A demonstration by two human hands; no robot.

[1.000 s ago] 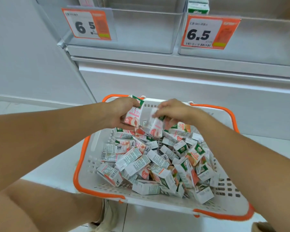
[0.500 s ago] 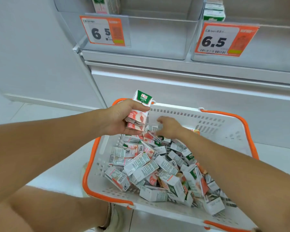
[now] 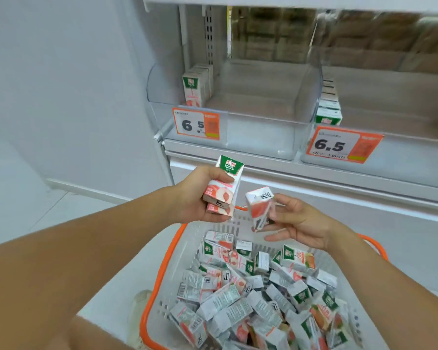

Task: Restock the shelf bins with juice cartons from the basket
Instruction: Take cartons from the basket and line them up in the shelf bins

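Above the basket (image 3: pixel 162 261), the left hand (image 3: pixel 195 195) gripped two stacked cartons (image 3: pixel 224 184), nearly upright, directly below the left bin (image 3: pixel 238 137); just beside it, the right hand (image 3: pixel 296 221) loosely pinched a tilted carton (image 3: pixel 259 209), farther from that bin.

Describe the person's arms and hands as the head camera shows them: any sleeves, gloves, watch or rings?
Both forearms are bare as far as the frame shows; no sleeve edge comes into view. The left hand and the right hand wear no gloves. No watch, band or ring shows on either wrist or on the fingers. No marks or tags are visible on the arms.
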